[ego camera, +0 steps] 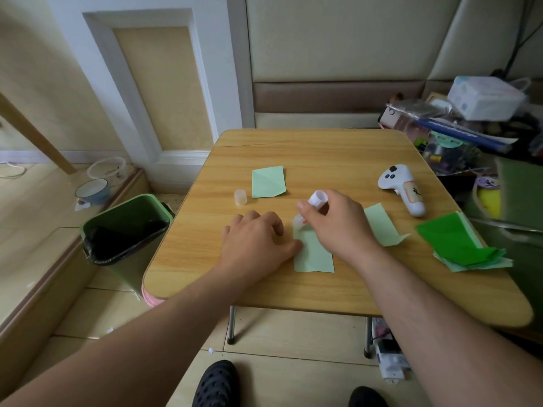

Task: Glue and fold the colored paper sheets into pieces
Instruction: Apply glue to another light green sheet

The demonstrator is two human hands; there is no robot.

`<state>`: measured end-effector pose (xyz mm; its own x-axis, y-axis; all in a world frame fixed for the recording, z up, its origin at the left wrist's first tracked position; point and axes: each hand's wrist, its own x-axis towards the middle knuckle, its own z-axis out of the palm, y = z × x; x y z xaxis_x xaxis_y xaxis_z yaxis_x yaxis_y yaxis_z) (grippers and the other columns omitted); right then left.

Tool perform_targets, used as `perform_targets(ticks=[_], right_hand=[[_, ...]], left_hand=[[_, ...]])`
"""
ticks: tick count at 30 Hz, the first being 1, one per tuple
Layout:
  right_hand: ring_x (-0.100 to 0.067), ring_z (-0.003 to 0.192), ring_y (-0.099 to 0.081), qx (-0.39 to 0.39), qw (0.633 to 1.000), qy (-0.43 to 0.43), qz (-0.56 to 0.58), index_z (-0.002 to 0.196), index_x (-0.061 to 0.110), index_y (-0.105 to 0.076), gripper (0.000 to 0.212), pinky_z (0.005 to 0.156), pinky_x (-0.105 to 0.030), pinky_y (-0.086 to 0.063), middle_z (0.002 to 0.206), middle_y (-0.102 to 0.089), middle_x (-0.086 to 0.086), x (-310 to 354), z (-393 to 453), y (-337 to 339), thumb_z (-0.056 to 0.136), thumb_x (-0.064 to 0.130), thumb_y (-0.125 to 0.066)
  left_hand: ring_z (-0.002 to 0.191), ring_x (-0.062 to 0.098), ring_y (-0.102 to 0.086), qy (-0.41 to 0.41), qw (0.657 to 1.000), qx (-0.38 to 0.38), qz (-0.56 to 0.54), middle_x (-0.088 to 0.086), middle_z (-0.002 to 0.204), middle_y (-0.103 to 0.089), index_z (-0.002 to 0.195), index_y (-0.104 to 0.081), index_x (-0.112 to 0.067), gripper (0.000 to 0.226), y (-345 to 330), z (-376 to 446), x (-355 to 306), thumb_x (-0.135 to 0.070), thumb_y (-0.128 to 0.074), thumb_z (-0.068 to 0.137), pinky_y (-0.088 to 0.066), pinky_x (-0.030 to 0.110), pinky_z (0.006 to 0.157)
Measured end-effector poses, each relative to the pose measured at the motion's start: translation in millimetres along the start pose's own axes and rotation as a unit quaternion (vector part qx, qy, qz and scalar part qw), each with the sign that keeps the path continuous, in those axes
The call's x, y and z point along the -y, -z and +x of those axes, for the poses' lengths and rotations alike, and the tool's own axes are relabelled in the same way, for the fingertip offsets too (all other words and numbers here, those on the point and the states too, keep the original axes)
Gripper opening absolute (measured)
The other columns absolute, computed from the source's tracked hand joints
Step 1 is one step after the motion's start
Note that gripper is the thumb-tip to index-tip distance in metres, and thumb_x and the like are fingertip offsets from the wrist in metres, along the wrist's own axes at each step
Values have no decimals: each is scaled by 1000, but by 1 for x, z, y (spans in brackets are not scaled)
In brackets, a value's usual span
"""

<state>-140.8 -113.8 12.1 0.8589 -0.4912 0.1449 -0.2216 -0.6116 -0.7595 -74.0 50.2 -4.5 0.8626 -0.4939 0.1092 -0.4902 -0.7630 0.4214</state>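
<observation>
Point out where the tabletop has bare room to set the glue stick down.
Bare wood runs along the table's far edge, beyond the folded light green piece, and along the near edge below both hands. Crowded: the middle, around the cap, left hand, right hand gripping the glue stick, and the right side's paper stack.

Your table (323,154): yellow-tan wood grain. Pale green sheets on it: one at far centre (268,181), one at near centre (313,254), one to its right (382,224). Stack (458,242) at right edge: bright green over pale green. Your glue stick (316,198): white. Cap (240,197): translucent white. Controller (402,189): white, black buttons. Bin (117,227) left of table: green, black liner.
</observation>
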Motion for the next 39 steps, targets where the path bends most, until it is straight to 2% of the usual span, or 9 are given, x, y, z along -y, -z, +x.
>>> perform_targets(ticks=[8, 12, 16, 19, 21, 25, 29, 34, 39], right_hand=[[0, 74, -59, 7, 999, 2, -32, 89, 27, -65, 26, 59, -21, -36, 81, -72, 16, -6, 1, 10, 101, 49, -60], [-2, 80, -60, -3, 998, -13, -67, 95, 25, -66, 27, 59, -18, -35, 86, -72, 17, -16, 4, 19, 100, 51, -59], [-1, 71, -58, -7, 997, -11, -74, 81, 24, -62, 26, 57, -8, -38, 67, -67, 25, -17, 2, 30, 101, 42, -60], [7, 77, -56, -14, 997, -17, -75, 89, 23, -60, 22, 60, -3, -36, 66, -64, 26, -17, 2, 33, 100, 41, -61], [11, 78, -54, -13, 996, -20, -83, 95, 24, -59, 19, 60, -4, -36, 71, -67, 23, -15, 2, 33, 100, 43, -61], [-2, 74, -59, -31, 995, 4, -96, 83, 26, -57, 22, 58, -19, -39, 73, -69, 13, -6, -2, 28, 97, 41, -61], [-4, 76, -62, -19, 1000, 4, 6, 84, 26, -62, 25, 63, -25, -42, 79, -72, 12, 1, -3, 16, 98, 46, -63], [-3, 74, -62, 16, 1000, 9, 6, 84, 27, -67, 28, 62, -25, -40, 80, -73, 20, -1, -3, 3, 99, 50, -62], [-4, 73, -62, 16, 1000, -1, -14, 83, 27, -66, 27, 61, -25, -40, 80, -73, 15, -3, -2, 9, 100, 49, -62]], left_hand=[[103, 19, -46, -9, 1000, 20, 13, -13, 96, -52, 86, -59, -41, 36, 1, 4, 1, -75, -65, 77, -39, 40, 93], [102, 18, -45, -12, 999, 33, 20, -15, 95, -51, 86, -61, -41, 36, 5, 6, 2, -75, -66, 76, -38, 40, 93], [102, 15, -48, -51, 998, 44, 19, -17, 92, -53, 84, -61, -42, 34, 10, 10, 10, -74, -67, 74, -38, 39, 94], [101, 12, -48, -89, 995, 38, 8, -18, 88, -53, 83, -61, -42, 35, 11, 12, 18, -74, -70, 73, -34, 36, 89], [101, 11, -48, -94, 995, 34, -1, -18, 88, -54, 83, -62, -42, 36, 10, 12, 19, -75, -71, 71, -33, 35, 89], [101, 10, -47, -91, 995, 29, -4, -19, 89, -54, 82, -62, -42, 36, 9, 11, 19, -75, -70, 71, -34, 35, 90], [100, 11, -47, -77, 997, 19, -10, -18, 87, -56, 79, -63, -41, 35, 7, 12, 18, -75, -67, 72, -35, 37, 92], [99, 11, -49, -75, 997, 9, -4, -18, 84, -55, 78, -61, -41, 37, 4, 13, 18, -76, -69, 69, -36, 37, 91], [99, 11, -48, -75, 997, 10, -2, -19, 85, -54, 80, -62, -41, 39, 3, 14, 19, -78, -67, 67, -37, 38, 92]])
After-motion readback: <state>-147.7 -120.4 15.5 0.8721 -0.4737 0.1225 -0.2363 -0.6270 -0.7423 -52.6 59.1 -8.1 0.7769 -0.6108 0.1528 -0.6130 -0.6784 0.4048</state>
